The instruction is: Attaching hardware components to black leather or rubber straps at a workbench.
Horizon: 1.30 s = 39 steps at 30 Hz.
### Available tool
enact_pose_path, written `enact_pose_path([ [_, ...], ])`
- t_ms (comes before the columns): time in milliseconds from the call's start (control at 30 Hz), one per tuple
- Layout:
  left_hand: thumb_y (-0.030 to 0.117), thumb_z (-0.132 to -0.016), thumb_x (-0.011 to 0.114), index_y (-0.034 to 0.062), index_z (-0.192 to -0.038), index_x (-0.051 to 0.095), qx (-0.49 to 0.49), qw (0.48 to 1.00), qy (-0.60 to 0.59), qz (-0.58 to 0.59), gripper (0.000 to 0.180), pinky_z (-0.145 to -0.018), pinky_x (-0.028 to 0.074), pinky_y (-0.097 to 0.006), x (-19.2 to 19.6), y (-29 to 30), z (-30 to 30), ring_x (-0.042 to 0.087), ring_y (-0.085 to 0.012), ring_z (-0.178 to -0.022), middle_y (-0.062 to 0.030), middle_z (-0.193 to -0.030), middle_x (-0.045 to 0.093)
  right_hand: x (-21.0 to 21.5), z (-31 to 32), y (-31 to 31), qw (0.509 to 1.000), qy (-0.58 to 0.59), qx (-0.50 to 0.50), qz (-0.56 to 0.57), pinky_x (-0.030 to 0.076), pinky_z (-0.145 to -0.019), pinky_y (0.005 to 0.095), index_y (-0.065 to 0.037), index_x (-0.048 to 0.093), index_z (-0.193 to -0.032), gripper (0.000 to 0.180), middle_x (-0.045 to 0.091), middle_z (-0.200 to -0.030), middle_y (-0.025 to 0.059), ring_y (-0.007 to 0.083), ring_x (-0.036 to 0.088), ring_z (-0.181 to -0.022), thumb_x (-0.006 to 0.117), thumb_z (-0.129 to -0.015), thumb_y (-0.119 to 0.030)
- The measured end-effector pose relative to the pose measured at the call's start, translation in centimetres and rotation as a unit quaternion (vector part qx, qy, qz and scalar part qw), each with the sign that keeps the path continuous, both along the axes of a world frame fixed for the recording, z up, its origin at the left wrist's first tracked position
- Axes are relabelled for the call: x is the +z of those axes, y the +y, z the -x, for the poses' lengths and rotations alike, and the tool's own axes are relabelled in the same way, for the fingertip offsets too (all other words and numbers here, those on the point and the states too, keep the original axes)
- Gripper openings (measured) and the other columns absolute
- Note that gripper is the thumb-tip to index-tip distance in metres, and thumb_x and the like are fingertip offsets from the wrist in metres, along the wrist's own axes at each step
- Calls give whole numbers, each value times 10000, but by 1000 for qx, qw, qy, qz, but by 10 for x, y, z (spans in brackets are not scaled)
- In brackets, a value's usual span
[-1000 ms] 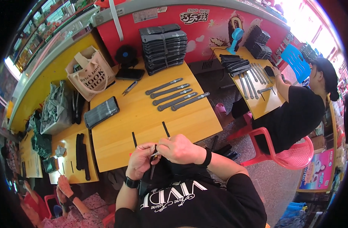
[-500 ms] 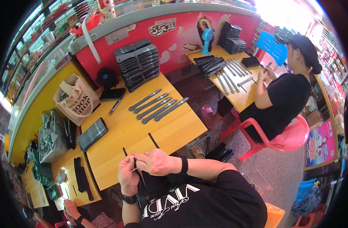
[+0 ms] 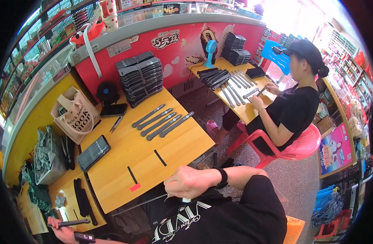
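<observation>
My right hand (image 3: 188,181) is closed in front of my shirt, just off the table's near edge. A small metal tip and something white show below its fingers; what it holds is hidden. At the far lower left, my left hand (image 3: 62,230) pinches a dark grey strap (image 3: 76,223) beside the neighbouring table. On the yellow table (image 3: 113,183) near my right hand lie two thin black strips (image 3: 160,157), the left one ending at a small red piece (image 3: 135,187). Farther up, several grey straps (image 3: 166,124) lie side by side.
A tall bundled stack of dark straps (image 3: 139,79) stands at the back, near a phone (image 3: 113,110) and snips (image 3: 116,124). A packed strap bundle (image 3: 93,153) lies left. A tote bag (image 3: 75,116) and grey bin (image 3: 52,164) stand beyond. A co-worker (image 3: 294,101) sits at the right table.
My left hand has parted from my right and swung to the lower left, where it holds a strap. The red piece has come into sight on the table. The view has shifted slightly.
</observation>
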<state>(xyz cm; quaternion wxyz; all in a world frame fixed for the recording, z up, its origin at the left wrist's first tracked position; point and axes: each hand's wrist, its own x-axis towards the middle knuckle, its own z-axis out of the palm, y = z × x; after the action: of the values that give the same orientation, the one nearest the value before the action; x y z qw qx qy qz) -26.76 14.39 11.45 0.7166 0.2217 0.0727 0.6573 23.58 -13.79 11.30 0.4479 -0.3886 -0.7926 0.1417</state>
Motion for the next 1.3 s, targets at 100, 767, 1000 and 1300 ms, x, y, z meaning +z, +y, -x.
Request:
enact_pose_path([
  [100,306,-1007,423,36,-1092,510,252,869,424,-45,296,-548,292,-177,10,-51,-69,307,-37,-588,48,-743,363,6,6,19,998,-20,-12,62,390,-479,395,-32,495,-706,152,502,-661,101,313,548,-580,631,-775,-32],
  [767,80,-784,732,-24,-868,643,-105,703,682,-172,161,-634,432,-245,-40,-41,-180,536,-106,-682,-56,-731,582,-7,22,125,956,72,54,279,363,-511,252,-3,586,-781,87,544,-642,33,100,492,-553,671,-800,-4],
  [1000,168,-904,611,-19,-803,681,-282,711,643,-36,224,-421,335,-193,-43,14,-186,449,-46,-452,-9,-641,576,-46,10,201,852,164,-84,490,365,-543,214,-15,590,-793,132,528,-654,-43,38,474,-608,648,-855,-115],
  [1300,292,-854,659,-22,-677,647,-126,492,856,-92,361,-466,419,-299,-85,66,-209,563,-171,-491,-104,-580,590,-110,19,275,900,-77,-198,381,472,-667,438,-8,646,-881,242,627,-774,197,355,618,-752,685,-765,-217],
])
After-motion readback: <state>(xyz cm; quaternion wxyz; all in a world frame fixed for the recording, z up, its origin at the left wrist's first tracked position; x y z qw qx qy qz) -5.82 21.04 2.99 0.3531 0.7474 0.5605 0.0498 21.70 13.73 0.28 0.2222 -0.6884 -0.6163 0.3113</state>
